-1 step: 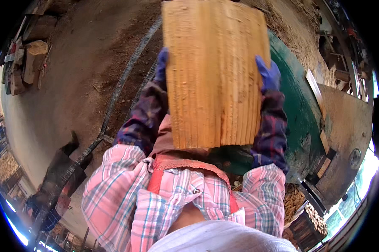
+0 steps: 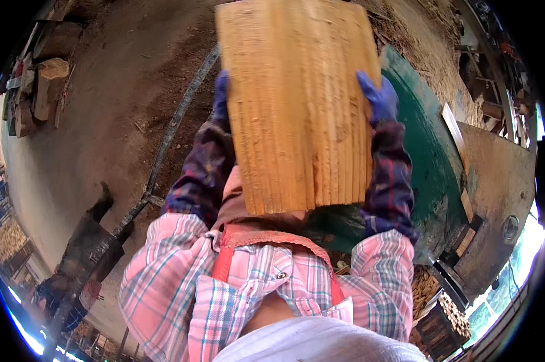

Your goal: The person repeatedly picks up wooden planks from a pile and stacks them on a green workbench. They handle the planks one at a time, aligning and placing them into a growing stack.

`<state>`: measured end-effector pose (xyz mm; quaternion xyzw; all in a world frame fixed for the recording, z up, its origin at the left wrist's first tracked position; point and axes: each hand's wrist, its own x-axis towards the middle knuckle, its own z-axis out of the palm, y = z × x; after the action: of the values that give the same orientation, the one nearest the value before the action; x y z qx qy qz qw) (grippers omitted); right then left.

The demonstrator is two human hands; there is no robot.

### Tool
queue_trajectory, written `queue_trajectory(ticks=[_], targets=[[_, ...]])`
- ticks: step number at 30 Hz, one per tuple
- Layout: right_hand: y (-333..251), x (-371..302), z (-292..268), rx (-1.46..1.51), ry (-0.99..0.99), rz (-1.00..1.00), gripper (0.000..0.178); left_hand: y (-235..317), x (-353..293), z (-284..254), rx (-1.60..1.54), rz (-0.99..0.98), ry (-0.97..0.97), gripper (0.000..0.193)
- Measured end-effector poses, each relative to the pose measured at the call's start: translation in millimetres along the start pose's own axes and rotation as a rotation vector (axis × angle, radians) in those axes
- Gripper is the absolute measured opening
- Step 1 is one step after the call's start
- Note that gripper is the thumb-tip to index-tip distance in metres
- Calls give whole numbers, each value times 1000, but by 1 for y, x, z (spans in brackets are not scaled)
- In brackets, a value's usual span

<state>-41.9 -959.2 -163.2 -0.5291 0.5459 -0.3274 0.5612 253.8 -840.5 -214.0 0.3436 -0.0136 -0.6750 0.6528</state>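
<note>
A broad bundle of yellowish wooden slats [image 2: 299, 114] is held up in front of my chest. Narrow grooves run along its length, plainest at the near end, and its surface is rough and a little blurred. Pressed against its left side is my left hand [image 2: 221, 95] in a purple glove, the fingers partly hidden by the wood. My right hand [image 2: 380, 99], gloved alike, grips the opposite side with the thumb toward the front. Dark plaid sleeve covers are on both forearms.
A dark green sheet [image 2: 426, 139] lies beyond my right arm, next to a worn board [image 2: 496, 181] and a pale wood strip [image 2: 455, 134]. A metal bar [image 2: 179, 120] crosses the floor at left. Another person [image 2: 82, 259] is at the lower left. Cut logs [image 2: 46, 90] stand far left.
The slat bundle and both hands have shifted slightly left, and the bundle has tilted a little. Both hands keep their hold.
</note>
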Motion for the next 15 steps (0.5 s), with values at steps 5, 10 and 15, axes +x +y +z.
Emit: queue_trajectory(ticks=[5,10,15], targets=[[33,15,-22,-428,-242,-252,70,-94,-50,-62,-159,255,-104,72],[141,40,-55,-716,-285,-355,77,-214,-69,-134,169,606,60,61],[105,-7,-87,-545,-212,-473,89,-254,-28,-79,6,580,9,54]])
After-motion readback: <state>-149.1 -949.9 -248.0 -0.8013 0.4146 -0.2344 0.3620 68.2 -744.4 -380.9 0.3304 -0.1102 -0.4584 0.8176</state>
